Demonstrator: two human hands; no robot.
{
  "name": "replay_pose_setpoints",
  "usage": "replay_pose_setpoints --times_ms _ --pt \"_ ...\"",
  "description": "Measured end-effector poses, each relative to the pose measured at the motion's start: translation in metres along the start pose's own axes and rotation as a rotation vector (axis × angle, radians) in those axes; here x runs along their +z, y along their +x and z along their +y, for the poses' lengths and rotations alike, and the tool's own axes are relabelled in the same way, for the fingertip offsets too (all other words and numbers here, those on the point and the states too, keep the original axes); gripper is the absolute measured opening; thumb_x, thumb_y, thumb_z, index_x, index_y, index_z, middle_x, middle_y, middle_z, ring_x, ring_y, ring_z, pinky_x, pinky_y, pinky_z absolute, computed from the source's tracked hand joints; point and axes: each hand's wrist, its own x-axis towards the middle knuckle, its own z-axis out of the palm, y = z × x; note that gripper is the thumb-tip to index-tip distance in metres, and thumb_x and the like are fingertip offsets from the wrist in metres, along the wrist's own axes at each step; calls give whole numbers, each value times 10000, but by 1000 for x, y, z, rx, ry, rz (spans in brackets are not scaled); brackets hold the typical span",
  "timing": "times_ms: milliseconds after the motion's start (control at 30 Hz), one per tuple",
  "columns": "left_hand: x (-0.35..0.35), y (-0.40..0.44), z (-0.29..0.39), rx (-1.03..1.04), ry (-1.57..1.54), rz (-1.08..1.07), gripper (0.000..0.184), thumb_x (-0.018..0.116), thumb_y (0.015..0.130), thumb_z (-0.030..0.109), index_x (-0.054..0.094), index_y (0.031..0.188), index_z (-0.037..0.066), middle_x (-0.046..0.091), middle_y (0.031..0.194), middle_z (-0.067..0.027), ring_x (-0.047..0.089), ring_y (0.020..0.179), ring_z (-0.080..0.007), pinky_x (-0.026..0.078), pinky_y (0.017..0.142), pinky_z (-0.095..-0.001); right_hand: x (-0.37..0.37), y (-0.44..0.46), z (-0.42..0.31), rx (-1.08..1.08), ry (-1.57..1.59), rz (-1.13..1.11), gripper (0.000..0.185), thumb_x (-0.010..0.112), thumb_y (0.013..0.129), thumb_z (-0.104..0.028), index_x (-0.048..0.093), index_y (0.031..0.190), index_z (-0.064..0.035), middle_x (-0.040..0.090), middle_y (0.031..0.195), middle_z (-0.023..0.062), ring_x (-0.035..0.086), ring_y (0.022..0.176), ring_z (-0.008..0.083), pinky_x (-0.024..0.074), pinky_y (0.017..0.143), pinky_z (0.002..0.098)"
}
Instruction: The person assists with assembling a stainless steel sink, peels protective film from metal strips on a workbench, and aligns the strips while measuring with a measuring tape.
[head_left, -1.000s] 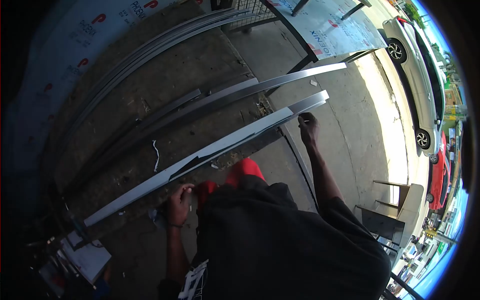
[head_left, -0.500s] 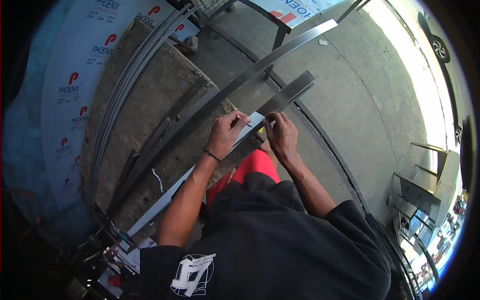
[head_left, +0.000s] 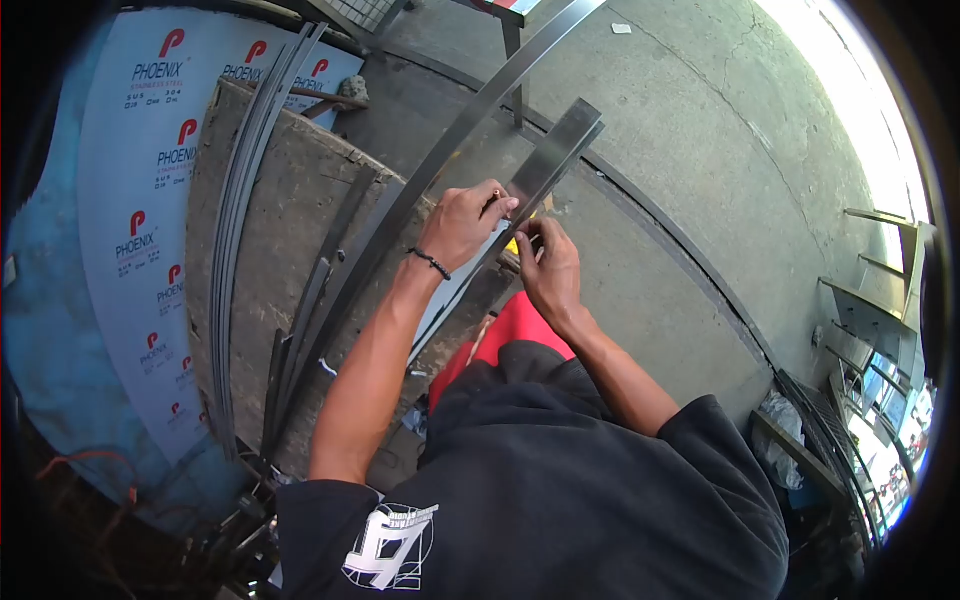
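Note:
A long metal strip (head_left: 560,150) with folded edges runs diagonally under my hands. Its far end is bare and shiny, while the stretch nearer my body (head_left: 437,315) looks pale, bluish white. My left hand (head_left: 468,225), with a dark bead bracelet at the wrist, is over the strip, thumb and fingers pinched on a thin stick-like thing (head_left: 497,193) whose kind I cannot make out. At the strip's right edge my right hand (head_left: 550,268) has its fingers curled together; what they hold is hidden. Something yellow (head_left: 512,246) shows beside those fingertips, partly covered.
Another long metal bar (head_left: 470,120) curves past on the left. Several thin strips (head_left: 240,190) lie along the worn bench (head_left: 300,190). PHOENIX-printed sheets (head_left: 135,240) stand beyond it. Concrete floor (head_left: 690,170) spreads to the right, with metal frames (head_left: 870,290) at the far right.
The camera view has shifted. My left hand has moved up along the strip, from the pale part towards the bare metal. My right hand stays by the edge, fingers slightly lower.

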Motion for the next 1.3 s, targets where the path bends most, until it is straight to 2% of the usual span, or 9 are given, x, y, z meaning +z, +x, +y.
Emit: replay_pose_setpoints --times_ms 67,133,600,700,767,867,1033,1133,1300 --pt "3 2 -5 32 -2 -11 239 661 979 238 655 947 1 655 740 -195 662 699 -382 485 615 -429 -2 -2 2 143 170 47 128 710 898 -79 652 991 -12 690 886 95 637 734 207 488 692 344" --pt "5 4 -9 137 41 4 237 661 993 234 667 913 11 621 637 -99 618 570 -156 472 567 -340 -3 1 6 243 234 24 155 731 892 -92 668 990 11 694 844 87 606 708 140 497 645 301" --pt "7 16 -8 197 182 -57 238 663 986 200 632 892 -16 614 635 -159 634 560 -276 475 553 -381 4 2 3 283 249 -62 407 835 786 -204 634 1095 -31 718 963 103 662 745 224 531 699 361" --pt "6 18 -4 202 234 -73 239 662 985 197 621 891 -19 621 649 -174 637 574 -310 477 558 -390 -3 4 2 227 192 8 610 854 759 -216 580 1288 -87 613 1306 128 651 968 240 517 822 381" --pt "4 21 0 195 252 -84 239 663 984 195 616 891 -21 623 656 -183 637 581 -327 477 560 -395 -9 11 10 -146 -157 97 890 876 726 -349 455 1494 -190 337 1574 139 483 1295 310 414 1013 465" --pt "4 22 3 201 204 -101 238 667 978 193 616 892 -22 630 684 -203 646 613 -351 477 571 -404 -11 16 18 -193 -331 65 998 837 730 -571 398 1563 -240 196 1637 161 275 1457 392 262 1120 551" --pt "0 20 1 131 248 -174 245 648 978 223 614 942 -16 647 797 -264 643 787 -466 475 639 -494 -10 18 27 -199 -307 23 1056 807 715 -642 353 1594 -276 154 1659 171 213 1494 398 236 1125 554" --pt "-2 22 2 199 187 -146 228 657 984 192 617 920 -23 625 696 -202 623 603 -352 467 576 -409 -8 17 28 -191 -281 22 1059 817 713 -625 350 1596 -273 162 1658 173 243 1483 387 248 1115 544" --pt "-2 25 2 216 215 -167 227 656 985 197 616 919 -17 623 699 -202 635 623 -354 465 581 -416 -8 16 27 -168 -272 -1 1068 825 711 -614 343 1599 -268 162 1659 178 274 1469 376 256 1103 534"
